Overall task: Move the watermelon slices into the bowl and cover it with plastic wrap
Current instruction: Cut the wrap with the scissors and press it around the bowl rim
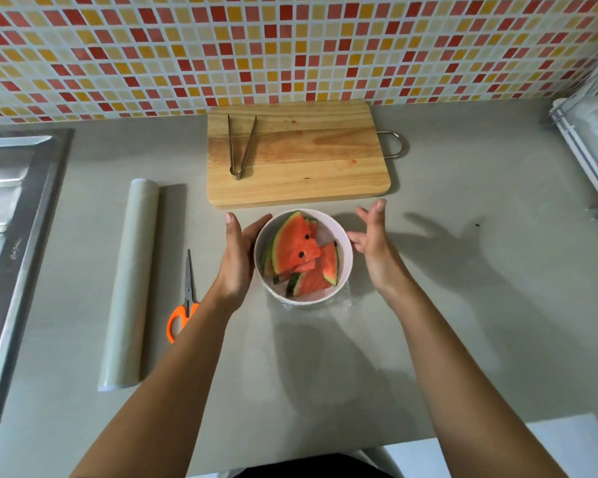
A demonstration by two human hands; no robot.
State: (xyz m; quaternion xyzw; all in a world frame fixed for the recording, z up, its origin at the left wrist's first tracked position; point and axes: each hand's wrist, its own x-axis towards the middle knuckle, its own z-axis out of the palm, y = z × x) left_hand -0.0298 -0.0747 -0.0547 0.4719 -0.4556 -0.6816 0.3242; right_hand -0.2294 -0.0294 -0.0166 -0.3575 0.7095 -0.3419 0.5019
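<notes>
A white bowl stands on the grey counter in the middle of the view, with several watermelon slices inside. Clear plastic wrap lies over the bowl and gathers in wrinkles at its near right base. My left hand rests flat against the bowl's left side, fingers together. My right hand hovers just right of the bowl, fingers spread, holding nothing; whether it touches the rim I cannot tell. The plastic wrap roll lies on the counter to the left.
A wooden cutting board with metal tongs on it sits behind the bowl. Orange-handled scissors lie between the roll and my left arm. A steel sink is far left, a dish rack far right.
</notes>
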